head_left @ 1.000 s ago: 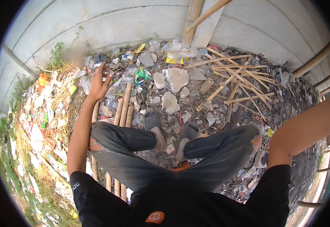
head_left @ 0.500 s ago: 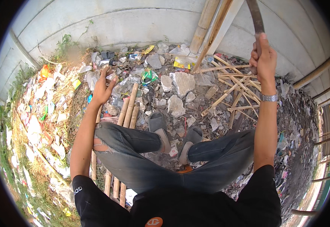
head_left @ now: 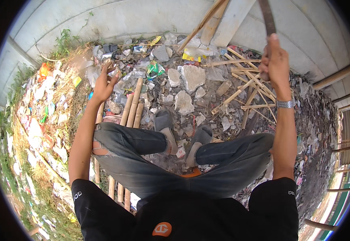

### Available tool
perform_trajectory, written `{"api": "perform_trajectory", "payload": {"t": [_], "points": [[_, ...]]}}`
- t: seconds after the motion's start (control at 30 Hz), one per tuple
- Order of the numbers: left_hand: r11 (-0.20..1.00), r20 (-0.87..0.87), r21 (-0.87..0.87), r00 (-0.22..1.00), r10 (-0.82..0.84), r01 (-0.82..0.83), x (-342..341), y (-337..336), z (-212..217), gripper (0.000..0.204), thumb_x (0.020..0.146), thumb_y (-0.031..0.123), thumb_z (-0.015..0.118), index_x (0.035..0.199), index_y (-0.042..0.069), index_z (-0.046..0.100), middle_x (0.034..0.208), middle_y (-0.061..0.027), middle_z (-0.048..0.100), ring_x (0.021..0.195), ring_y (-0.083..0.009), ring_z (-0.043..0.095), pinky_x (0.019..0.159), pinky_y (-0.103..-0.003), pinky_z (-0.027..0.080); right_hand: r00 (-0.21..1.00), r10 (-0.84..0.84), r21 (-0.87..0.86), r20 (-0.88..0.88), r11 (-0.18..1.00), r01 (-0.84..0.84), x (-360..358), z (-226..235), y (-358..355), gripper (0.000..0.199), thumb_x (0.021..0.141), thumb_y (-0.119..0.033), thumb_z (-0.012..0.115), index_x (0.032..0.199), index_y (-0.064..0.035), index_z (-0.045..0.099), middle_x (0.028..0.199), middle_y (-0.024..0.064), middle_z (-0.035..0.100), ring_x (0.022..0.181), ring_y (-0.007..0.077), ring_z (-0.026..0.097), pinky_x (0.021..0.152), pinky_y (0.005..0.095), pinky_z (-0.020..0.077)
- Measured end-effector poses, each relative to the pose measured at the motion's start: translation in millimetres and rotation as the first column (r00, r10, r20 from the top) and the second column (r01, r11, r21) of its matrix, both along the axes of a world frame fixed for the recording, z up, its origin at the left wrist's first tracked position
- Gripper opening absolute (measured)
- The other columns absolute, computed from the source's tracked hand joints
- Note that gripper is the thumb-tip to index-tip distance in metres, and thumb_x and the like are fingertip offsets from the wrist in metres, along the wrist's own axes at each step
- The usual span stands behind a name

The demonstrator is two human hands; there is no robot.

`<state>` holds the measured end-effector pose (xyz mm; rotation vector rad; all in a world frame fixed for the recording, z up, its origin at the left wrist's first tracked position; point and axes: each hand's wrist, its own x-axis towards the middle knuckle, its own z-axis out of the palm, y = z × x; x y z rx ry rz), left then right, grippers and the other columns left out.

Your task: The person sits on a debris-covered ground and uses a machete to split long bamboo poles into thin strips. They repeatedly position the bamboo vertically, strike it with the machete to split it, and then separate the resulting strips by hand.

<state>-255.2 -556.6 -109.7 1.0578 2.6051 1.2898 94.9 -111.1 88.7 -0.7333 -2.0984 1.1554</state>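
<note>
My right hand (head_left: pixel 277 66), with a metal watch at its wrist, is wrapped round the handle of a machete. The machete's dark, slightly curved blade (head_left: pixel 268 18) points up past the top edge. My left hand (head_left: pixel 104 85) is held out over the rubbish, fingers apart and nothing in them. Between the hands and farther off, a split bamboo strip (head_left: pixel 200 28) leans left, its lower end near a yellow packet (head_left: pixel 191 55). Below the machete lie several thin split bamboo strips (head_left: pixel 255 82), criss-crossed on the ground.
Several round bamboo poles (head_left: pixel 133 105) lie beside my left knee. Broken concrete chunks (head_left: pixel 192 77) sit in front of my sandals (head_left: pixel 163 120). A grey concrete wall (head_left: pixel 126 24) runs along the far side, with a bamboo post (head_left: pixel 214 25) against it. Rubbish covers the ground.
The loose bamboo strip has tipped left, its lower end shifting left away from the crossed strips. My right hand and the machete have moved slightly left. My left hand stays apart from the strip.
</note>
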Motion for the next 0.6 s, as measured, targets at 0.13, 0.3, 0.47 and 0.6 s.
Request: {"api": "perform_trajectory", "payload": {"t": [0.13, 0.3, 0.47, 0.6], "points": [[1.0, -0.046, -0.004, 0.999, -0.016, 0.016, -2.9, -2.4, -1.7, 0.066, 0.098, 0.026, 0.064, 0.151, 0.003, 0.034, 0.134, -0.0246, 0.063, 0.081, -0.0271, 0.071, 0.082, -0.04, 0.054, 0.953, -0.186, -0.132, 0.238, 0.966, 0.221, -12.9, -158.2, 22.1, 0.06, 0.104, -0.057, 0.041, 0.119, -0.0039, 0.064, 0.113, 0.0236, 0.06, 0.113, 0.0337, 0.053, 0.099, 0.0477, 0.0347], [0.993, 0.075, 0.122, 0.997, -0.005, -0.004, 4.0, 8.5, 14.5, 0.066, 0.098, 0.024, 0.064, 0.151, 0.001, 0.033, 0.133, -0.0238, 0.063, 0.08, -0.0242, 0.071, 0.078, -0.037, 0.055, 0.951, -0.294, -0.484, -0.091, 0.848, 0.216, 38.6, -84.6, 20.9, 0.056, 0.098, -0.062, 0.059, 0.084, -0.0074, 0.054, 0.056, -0.0032, 0.042, 0.043, 0.007, 0.04, 0.04, 0.0233, 0.037], [0.996, -0.002, 0.072, 0.998, -0.056, 0.056, 3.6, 24.1, 14.4, 0.065, 0.098, 0.023, 0.064, 0.151, 0.0, 0.033, 0.132, -0.023, 0.064, 0.077, -0.0231, 0.071, 0.077, -0.035, 0.055, 0.933, -0.24, -0.282, -0.269, 0.945, 0.162, 98.9, 64.5, -28.7, 0.054, 0.099, -0.061, 0.058, 0.086, -0.0086, 0.053, 0.057, -0.0044, 0.04, 0.04, 0.0048, 0.034, 0.039, 0.021, 0.0302], [0.993, 0.059, 0.087, 0.994, -0.089, 0.084, 8.4, 28.4, 14.1, 0.064, 0.098, 0.022, 0.064, 0.15, 0.0, 0.034, 0.131, -0.0228, 0.064, 0.078, -0.022, 0.071, 0.077, -0.035, 0.055, 0.966, -0.073, 0.062, -0.248, 0.994, 0.091, 161.8, 175.3, -38.7, 0.056, 0.1, -0.063, 0.052, 0.093, -0.0075, 0.057, 0.056, -0.0046, 0.039, 0.038, 0.0035, 0.03, 0.036, 0.02, 0.0259]]}}
